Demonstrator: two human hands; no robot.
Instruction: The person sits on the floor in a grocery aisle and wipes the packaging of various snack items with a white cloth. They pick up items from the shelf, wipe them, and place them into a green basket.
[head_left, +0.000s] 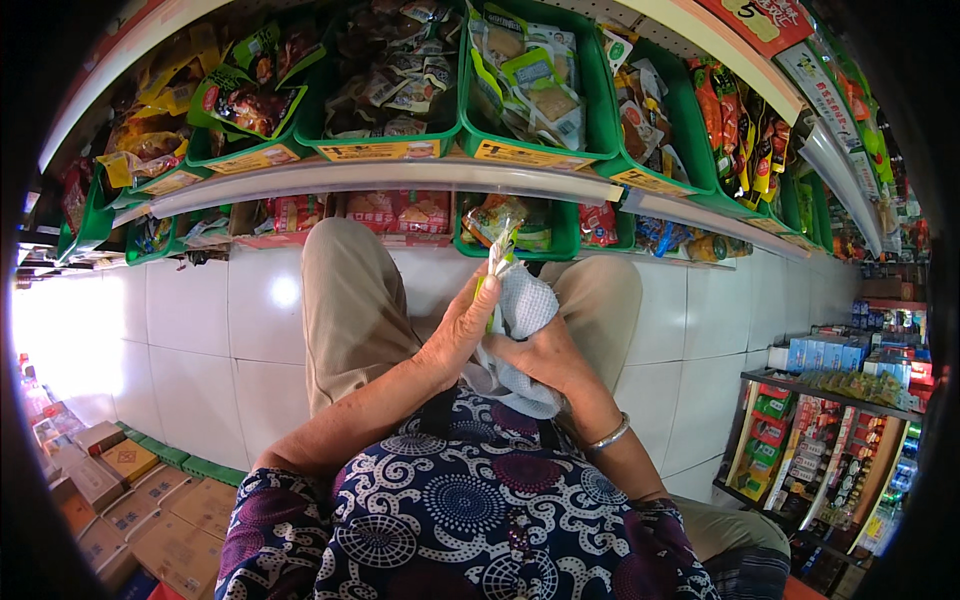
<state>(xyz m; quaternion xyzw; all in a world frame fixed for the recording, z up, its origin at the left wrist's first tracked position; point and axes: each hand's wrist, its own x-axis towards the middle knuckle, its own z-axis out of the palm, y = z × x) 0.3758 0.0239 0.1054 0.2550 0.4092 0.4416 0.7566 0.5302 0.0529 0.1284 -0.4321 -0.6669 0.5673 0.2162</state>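
My left hand (465, 315) grips a thin snack packet (501, 251) with green edges, seen nearly edge-on and held upright between my knees. Against its other side my right hand (536, 349) presses a light grey-white cloth (529, 300). The cloth covers my right fingers, and its loose end hangs down to my lap. Just beyond the packet, on the bottom shelf, is a green plastic basket (562, 232) with wrapped food (491, 214) inside. The lower part of the packet is hidden by my hands.
Green baskets (450, 112) of packaged snacks line the shelf above, behind a pale shelf edge (375, 178). Red packs (397, 211) stand low ahead. White floor tiles (262, 300) surround my knees. Cartons (187, 525) are stacked at lower left, a display rack (817, 397) at right.
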